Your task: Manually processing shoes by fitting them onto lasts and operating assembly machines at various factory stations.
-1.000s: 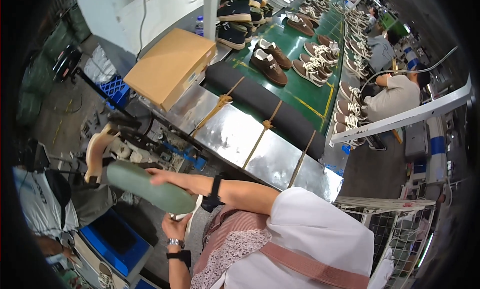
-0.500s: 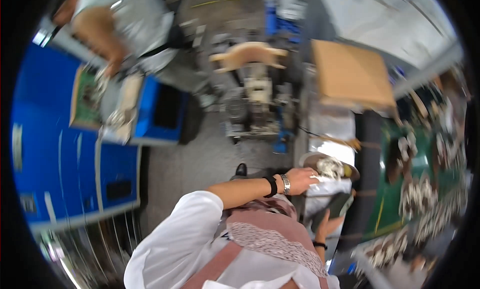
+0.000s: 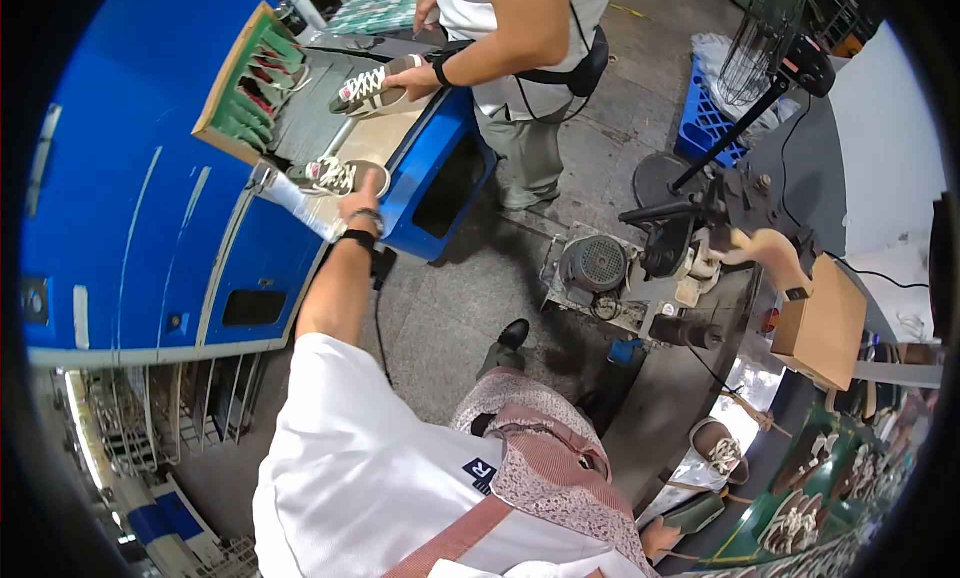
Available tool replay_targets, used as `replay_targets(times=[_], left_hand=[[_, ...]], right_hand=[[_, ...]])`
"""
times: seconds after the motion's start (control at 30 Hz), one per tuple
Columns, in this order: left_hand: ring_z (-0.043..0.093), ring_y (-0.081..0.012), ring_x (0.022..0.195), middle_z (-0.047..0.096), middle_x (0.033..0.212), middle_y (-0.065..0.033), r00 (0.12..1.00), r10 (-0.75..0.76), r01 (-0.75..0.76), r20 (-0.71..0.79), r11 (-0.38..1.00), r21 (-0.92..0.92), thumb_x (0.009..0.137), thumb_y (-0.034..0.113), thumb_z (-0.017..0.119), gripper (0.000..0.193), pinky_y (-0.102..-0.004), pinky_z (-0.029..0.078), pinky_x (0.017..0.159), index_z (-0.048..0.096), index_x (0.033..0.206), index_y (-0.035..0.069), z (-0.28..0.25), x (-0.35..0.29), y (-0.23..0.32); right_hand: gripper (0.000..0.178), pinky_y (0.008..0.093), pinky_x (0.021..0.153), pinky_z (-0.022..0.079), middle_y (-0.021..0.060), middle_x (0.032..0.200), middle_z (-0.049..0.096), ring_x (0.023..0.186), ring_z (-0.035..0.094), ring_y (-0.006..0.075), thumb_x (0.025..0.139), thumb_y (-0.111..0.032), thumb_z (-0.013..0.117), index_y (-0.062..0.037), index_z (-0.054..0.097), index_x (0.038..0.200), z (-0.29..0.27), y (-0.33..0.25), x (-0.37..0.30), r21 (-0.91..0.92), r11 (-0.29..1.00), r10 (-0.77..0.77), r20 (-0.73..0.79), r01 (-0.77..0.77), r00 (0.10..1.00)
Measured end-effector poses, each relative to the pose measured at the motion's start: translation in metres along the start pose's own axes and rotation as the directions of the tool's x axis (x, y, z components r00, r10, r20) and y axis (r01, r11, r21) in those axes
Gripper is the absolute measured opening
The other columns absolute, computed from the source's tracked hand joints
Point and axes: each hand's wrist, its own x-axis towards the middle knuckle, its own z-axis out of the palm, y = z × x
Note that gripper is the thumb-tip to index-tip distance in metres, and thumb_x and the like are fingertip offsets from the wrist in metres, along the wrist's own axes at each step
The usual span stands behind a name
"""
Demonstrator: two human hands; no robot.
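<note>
At the ledge of the blue machine, my left hand (image 3: 365,200) is closed on the heel of a brown sneaker (image 3: 332,176) with white laces, its toe toward the machine opening. My left arm is stretched far out. Low on the right, my right hand (image 3: 657,540) is closed on the near end of a dark green, shoe-shaped piece (image 3: 697,513); its fingers are partly hidden. Just beyond that piece lies another brown laced shoe (image 3: 718,450). A co-worker's hand (image 3: 412,80) grips a similar laced sneaker (image 3: 368,93) on the same ledge.
The co-worker (image 3: 530,68) stands beyond the blue machine (image 3: 120,208), whose opening has green hanging flaps (image 3: 250,98). A motor unit (image 3: 600,268) and a fan (image 3: 765,48) stand ahead. At right are a cardboard box (image 3: 822,323) and a green conveyor (image 3: 745,533) carrying shoes.
My left hand has gone from beside the laced shoe at right to the sneaker on the machine ledge. My view has swung left. My right hand still has the dark green piece.
</note>
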Motion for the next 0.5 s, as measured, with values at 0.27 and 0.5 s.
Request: replay_targets(times=[0.27,0.5], left_hand=[[0.062,-0.0327,0.12,0.063,0.131,-0.0223,0.709,0.509,-0.652,0.489,0.737,0.178,0.088,0.063,0.061,0.079,-0.0404,0.048,0.102,0.059,0.134,-0.002,0.012,0.096,0.002],[0.062,-0.0272,0.11,0.066,0.123,-0.0081,0.763,0.187,0.131,0.619,0.893,-0.431,0.085,0.052,0.07,0.062,-0.0419,0.05,0.092,0.065,0.128,0.009,0.044,0.137,-0.068]], right_hand=[[0.075,0.0452,0.111,0.04,0.0263,0.137,0.053,0.13,0.049,0.04,0.074,-0.017,0.078,0.0029,0.047,0.14,-0.053,-0.108,-0.14,0.141,0.979,-0.162,0.131,0.144,0.978],[0.073,0.0477,0.107,0.044,0.0245,0.135,0.054,0.126,0.052,0.0405,0.08,-0.027,0.073,-0.0005,0.044,0.141,-0.031,-0.136,-0.151,0.319,0.948,-0.085,0.226,0.009,0.97]])
